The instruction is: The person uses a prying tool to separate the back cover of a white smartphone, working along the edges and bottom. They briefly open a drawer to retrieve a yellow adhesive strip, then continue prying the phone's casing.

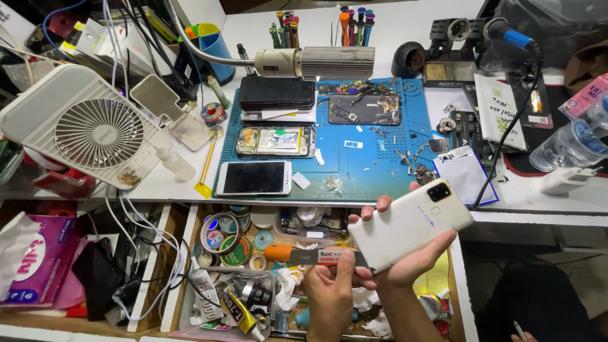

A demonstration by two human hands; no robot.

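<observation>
Mat [361,171] centre of bench, three phones on its left half: one [277,93] at back, opened one [275,141] mid, one [255,178] at front. Fan [95,130] left of mat. Open drawer [190,253] below front edge, tape rolls [221,237] inside. Bottle [570,145] far right.

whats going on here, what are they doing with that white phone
A person at a cluttered repair bench holds a white phone, back side up, in the right hand. The left hand presses a thin metal opening tool with an orange handle against the phone's lower edge. This happens over an open drawer of tape rolls. Three more phones lie on the blue mat behind.
</observation>
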